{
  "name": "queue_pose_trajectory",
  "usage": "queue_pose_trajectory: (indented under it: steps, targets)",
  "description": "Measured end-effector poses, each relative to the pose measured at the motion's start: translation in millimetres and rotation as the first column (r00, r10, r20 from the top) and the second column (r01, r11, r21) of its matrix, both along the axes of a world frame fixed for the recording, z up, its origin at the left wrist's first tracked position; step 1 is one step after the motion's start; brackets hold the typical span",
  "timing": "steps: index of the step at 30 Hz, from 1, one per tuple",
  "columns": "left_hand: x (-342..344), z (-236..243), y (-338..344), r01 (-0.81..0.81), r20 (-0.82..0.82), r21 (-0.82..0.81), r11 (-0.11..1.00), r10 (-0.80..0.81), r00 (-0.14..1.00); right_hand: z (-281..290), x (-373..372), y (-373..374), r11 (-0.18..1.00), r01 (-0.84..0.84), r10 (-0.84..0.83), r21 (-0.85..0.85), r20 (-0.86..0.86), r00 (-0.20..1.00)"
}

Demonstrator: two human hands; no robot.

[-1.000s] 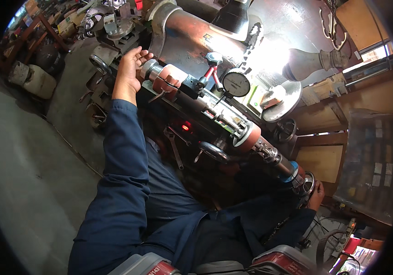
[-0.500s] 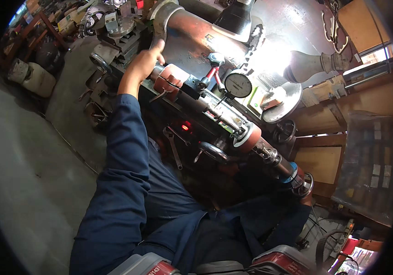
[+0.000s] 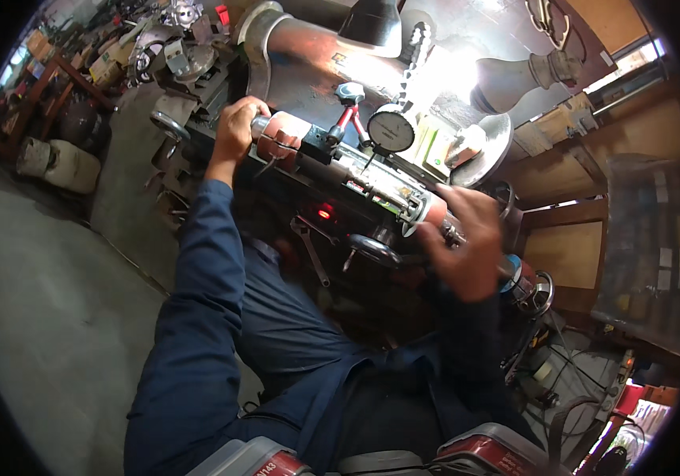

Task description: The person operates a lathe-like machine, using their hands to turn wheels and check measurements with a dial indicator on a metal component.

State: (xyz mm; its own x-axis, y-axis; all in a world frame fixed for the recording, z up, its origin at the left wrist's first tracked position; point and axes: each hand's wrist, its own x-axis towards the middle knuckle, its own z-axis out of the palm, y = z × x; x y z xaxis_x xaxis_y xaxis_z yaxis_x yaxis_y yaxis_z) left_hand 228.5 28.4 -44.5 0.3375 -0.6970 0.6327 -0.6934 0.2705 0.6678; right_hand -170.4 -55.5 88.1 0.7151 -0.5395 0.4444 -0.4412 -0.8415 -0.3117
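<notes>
A long lathe-like bench machine runs from upper left to lower right. My left hand [image 3: 237, 133] is closed round the metal shaft end [image 3: 260, 127], beside a reddish clamp block [image 3: 284, 130]. Over the machine's other end is my right hand [image 3: 471, 242], blurred, its thumb and fingers apart about the reddish collar [image 3: 435, 209]; contact cannot be made out. Between the hands, a dial gauge [image 3: 391, 130] on a red-armed holder [image 3: 341, 124] has its thin stem pointing down at the bright metal workpiece [image 3: 388, 186].
Below the machine are a handwheel [image 3: 376, 251], a spanner [image 3: 311, 254] and a red light [image 3: 325, 213]. A black lamp [image 3: 373, 28] shines over the bench. Cluttered metal parts [image 3: 189, 59] fill the upper left; a gas cylinder [image 3: 74, 165] lies on the floor.
My right hand has come up from below to the reddish collar. My left hand has closed down from the large pipe's side onto the shaft end. The view has shifted slightly.
</notes>
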Motion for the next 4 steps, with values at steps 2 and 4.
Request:
queue_pose_trajectory:
  steps: [2,4]
  targets:
    - [0,-7,3,-0.011,-0.168,0.009,1.000,0.013,0.986,-12,37,6,0.997,-0.064,0.060,-0.040,-0.080,0.995]
    - [-1,-15,2,-0.018,-0.326,-0.028,0.999,0.008,0.945,-20,61,7,0.995,-0.077,0.085,0.061,-0.146,0.986]
